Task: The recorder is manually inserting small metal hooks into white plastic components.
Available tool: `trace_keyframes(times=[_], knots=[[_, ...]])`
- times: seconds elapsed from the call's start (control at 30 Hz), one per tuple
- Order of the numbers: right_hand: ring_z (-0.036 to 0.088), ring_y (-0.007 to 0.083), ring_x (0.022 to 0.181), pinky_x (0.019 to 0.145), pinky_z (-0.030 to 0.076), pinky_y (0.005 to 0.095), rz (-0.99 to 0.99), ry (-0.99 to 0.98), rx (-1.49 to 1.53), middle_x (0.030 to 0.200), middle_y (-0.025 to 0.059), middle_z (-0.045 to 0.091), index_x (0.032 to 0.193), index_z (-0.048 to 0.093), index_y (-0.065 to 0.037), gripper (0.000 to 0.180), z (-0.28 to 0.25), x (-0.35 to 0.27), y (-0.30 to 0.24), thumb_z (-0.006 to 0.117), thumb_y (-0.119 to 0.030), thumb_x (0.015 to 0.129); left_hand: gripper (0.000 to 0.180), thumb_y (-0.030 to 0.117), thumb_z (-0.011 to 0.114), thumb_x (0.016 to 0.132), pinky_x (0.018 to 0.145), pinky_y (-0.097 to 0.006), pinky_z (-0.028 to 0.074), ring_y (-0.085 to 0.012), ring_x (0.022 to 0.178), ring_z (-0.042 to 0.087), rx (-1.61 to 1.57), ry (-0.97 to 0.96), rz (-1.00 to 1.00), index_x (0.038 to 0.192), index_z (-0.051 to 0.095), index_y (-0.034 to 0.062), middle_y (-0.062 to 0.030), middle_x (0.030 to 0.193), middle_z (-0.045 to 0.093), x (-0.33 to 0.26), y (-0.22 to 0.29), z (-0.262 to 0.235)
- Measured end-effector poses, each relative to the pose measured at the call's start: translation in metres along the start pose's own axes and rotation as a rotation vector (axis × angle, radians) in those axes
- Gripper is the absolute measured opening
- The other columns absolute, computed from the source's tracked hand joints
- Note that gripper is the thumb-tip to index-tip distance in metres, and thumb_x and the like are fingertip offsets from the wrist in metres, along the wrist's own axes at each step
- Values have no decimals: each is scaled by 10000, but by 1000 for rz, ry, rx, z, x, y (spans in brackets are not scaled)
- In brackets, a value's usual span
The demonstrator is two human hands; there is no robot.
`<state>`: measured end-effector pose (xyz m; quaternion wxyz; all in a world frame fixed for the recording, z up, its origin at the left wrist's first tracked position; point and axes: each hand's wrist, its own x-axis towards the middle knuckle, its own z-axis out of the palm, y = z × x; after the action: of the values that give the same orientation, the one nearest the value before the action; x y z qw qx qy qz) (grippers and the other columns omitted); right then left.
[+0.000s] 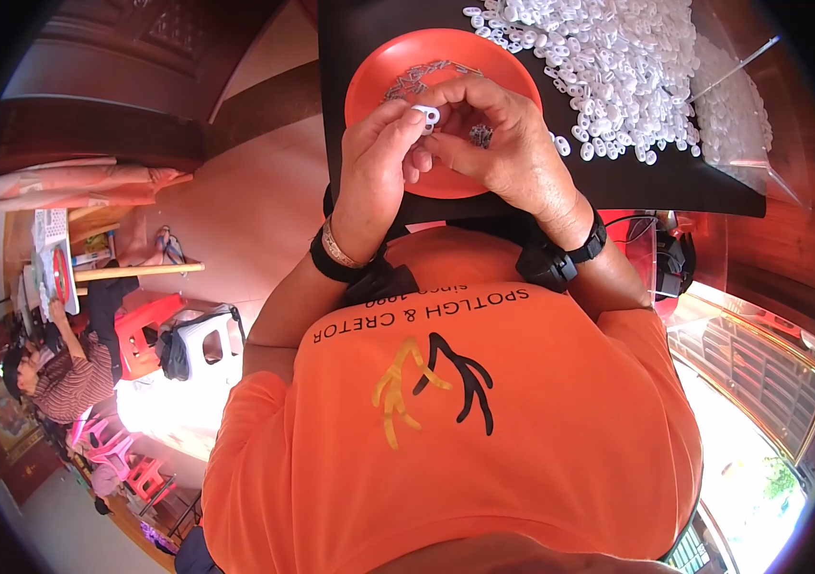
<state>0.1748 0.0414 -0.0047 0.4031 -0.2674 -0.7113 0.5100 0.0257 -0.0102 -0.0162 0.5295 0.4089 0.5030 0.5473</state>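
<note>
A: White plastic, that was the piece in hand: a small white ring-like clip [426, 116], pinched between the thumb and forefinger of the left hand [379, 167], held just above the orange plate [379, 72].

B: And the right hand [508, 143]?

A: Its fingers were curled in narrow, tips pressed up against the same clip from the other side. Something small and grey sat under them, too blurred to tell what.

B: So which step was that, in your view?

A: I'd judge it the fitting step: both hands joining or pressing a part onto one clip over the plate. The next move would call for a steady pinch and a fine push with the fingertips, since the piece was tiny and both thumbs crowded it.

B: What lay around?

A: A heap of loose white clips [618, 67] spread on the black tabletop [694, 187], just beside the plate on the right. In the plate, behind the hands, a small chain of linked pieces [422, 75]. A clear plastic bag [737, 105] of more clips lay at the far right.

B: Anything in the way?

A: Only the hands themselves, hiding the joint. Far off to the left another person [53, 368] sat at a separate table [130, 272], well apart, near red plastic stools [144, 330].
</note>
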Motion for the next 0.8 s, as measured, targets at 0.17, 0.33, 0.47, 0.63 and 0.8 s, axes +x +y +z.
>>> trace_keyframes(times=[0.17, 0.33, 0.47, 0.63, 0.8], knots=[[641, 199, 740, 665, 522, 291, -155, 69, -254, 854, 83, 633, 952, 630, -20, 259, 4, 1, 3, 726, -39, 712, 275, 294, 510, 896, 473, -176, 321, -51, 511, 469, 35, 35, -3, 877, 599, 34, -8, 623, 564, -1, 1, 6], [642, 273, 727, 634, 524, 335, -302, 105, -509, 835, 117, 640, 957, 629, -28, 258, 7, 0, 4, 720, -100, 726, 288, 250, 494, 908, 488, -186, 375, -57, 541, 496, -61, 10, 22, 917, 614, -11, -24, 709, 606, 0, -3, 0], [643, 275, 683, 605, 521, 337, -309, 103, -457, 776, 105, 646, 950, 627, -40, 212, 8, -1, 7, 689, -114, 762, 286, 237, 474, 911, 477, -191, 374, -65, 512, 482, -76, -1, 45, 913, 612, -13, -41, 719, 622, 1, -6, -2], [646, 273, 677, 594, 522, 338, -310, 99, -473, 767, 102, 648, 941, 624, -44, 186, 9, -2, 2, 676, -108, 774, 284, 231, 477, 910, 467, -194, 368, -69, 501, 476, -74, -11, 70, 895, 613, -18, -45, 715, 623, 1, -6, -1], [629, 289, 638, 579, 514, 354, -349, 130, -466, 723, 119, 624, 914, 621, -30, 164, 10, -2, 1, 659, -81, 763, 243, 144, 447, 917, 471, -199, 361, -59, 519, 474, -84, 15, 121, 871, 612, -28, -31, 696, 599, -2, -4, 3]])
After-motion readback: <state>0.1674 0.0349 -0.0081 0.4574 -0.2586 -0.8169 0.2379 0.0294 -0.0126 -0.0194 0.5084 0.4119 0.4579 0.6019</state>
